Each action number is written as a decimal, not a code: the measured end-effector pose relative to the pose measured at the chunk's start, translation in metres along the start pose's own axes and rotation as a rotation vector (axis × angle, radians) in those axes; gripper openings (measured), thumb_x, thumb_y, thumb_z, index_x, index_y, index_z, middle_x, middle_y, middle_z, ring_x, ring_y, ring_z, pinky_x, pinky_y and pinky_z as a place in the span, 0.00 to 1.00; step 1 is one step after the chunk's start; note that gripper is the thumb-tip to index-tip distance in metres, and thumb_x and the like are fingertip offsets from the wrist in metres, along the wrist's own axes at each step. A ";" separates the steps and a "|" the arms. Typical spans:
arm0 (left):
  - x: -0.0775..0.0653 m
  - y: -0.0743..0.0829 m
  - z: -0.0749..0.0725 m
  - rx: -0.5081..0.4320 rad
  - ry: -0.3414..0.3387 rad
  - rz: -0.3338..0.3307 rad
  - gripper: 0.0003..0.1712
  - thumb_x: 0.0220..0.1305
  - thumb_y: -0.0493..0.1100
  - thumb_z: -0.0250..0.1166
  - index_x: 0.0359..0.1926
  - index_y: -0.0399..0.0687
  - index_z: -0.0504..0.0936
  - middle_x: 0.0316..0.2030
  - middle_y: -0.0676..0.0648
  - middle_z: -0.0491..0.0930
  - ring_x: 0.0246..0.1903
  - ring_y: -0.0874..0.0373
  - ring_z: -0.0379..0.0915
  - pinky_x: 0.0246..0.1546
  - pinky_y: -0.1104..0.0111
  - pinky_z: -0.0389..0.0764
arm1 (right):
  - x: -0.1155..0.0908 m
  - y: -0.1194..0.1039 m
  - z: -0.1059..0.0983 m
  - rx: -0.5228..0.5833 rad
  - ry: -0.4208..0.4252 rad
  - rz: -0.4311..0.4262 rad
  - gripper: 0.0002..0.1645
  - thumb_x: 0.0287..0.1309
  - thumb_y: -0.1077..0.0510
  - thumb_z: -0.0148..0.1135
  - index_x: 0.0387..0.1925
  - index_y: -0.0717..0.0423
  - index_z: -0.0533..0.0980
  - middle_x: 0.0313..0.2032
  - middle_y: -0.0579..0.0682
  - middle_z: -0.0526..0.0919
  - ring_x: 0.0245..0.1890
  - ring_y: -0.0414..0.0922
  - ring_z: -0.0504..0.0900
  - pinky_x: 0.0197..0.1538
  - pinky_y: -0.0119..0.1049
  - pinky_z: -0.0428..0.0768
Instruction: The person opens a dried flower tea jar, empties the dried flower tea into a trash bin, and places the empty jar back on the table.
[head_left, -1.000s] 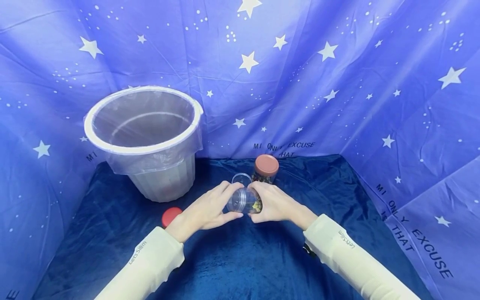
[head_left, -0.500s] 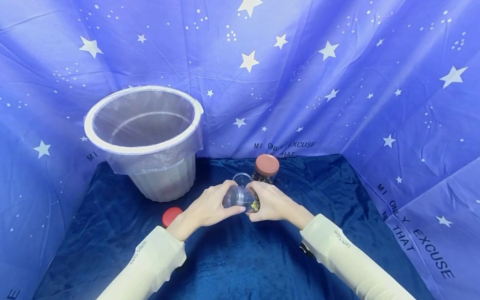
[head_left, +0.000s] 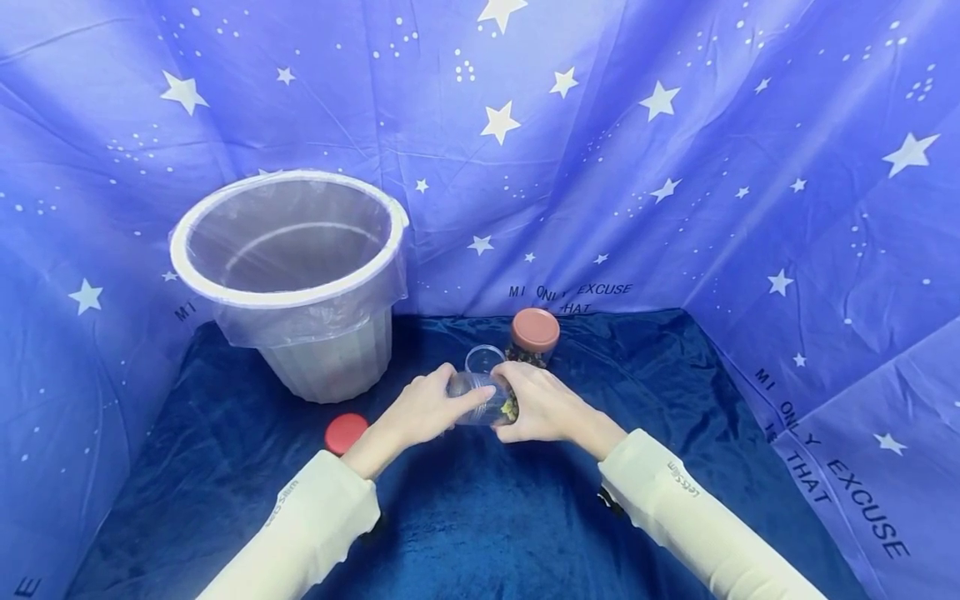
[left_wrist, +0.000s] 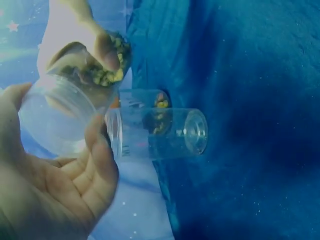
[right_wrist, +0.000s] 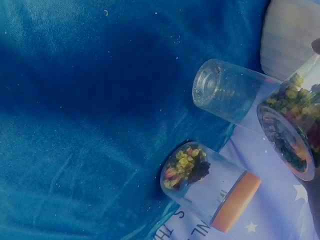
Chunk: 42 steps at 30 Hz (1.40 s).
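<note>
In the head view my left hand (head_left: pixel 431 407) and right hand (head_left: pixel 543 402) hold a clear jar (head_left: pixel 480 410) on its side between them. My right hand grips the end with yellow-green dried flowers (right_wrist: pixel 295 107). My left fingers and thumb hold the round clear end (left_wrist: pixel 55 117); I cannot tell whether this is the jar's own mouth or a separate clear piece. Just behind stands an open clear jar (right_wrist: pixel 235 92) that looks bare inside. Near it is a pink-lidded jar (head_left: pixel 534 333) with dried flowers and a dark clump at its bottom.
A white bin (head_left: pixel 330 358) with a clear liner stands at the back left. A red lid (head_left: pixel 347 433) shows beside my left wrist; what is under it is hidden. Dark blue cloth (head_left: pixel 480 517) covers the table, and a star-patterned curtain (head_left: pixel 600 192) surrounds it.
My left hand has turned around the jar's clear end, its thumb moving from the lower edge up across it. The right hand has shifted only slightly.
</note>
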<state>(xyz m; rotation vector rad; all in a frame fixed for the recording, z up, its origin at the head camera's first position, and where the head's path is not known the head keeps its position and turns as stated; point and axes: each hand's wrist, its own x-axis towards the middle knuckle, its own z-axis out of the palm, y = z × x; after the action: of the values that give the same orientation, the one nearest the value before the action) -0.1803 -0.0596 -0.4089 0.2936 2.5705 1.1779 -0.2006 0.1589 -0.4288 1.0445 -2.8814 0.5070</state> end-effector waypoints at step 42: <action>0.000 -0.020 -0.004 0.525 0.256 0.914 0.33 0.53 0.48 0.75 0.60 0.53 0.74 0.55 0.45 0.73 0.44 0.53 0.79 0.43 0.64 0.83 | -0.004 0.007 -0.006 0.126 -0.082 0.051 0.40 0.38 0.47 0.75 0.55 0.52 0.70 0.42 0.49 0.81 0.37 0.38 0.77 0.39 0.32 0.78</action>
<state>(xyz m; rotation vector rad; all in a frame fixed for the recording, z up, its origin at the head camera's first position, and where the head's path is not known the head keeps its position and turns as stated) -0.1830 -0.0754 -0.4217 1.6576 3.0110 0.7324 -0.2018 0.1684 -0.4253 1.0328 -2.9888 0.6724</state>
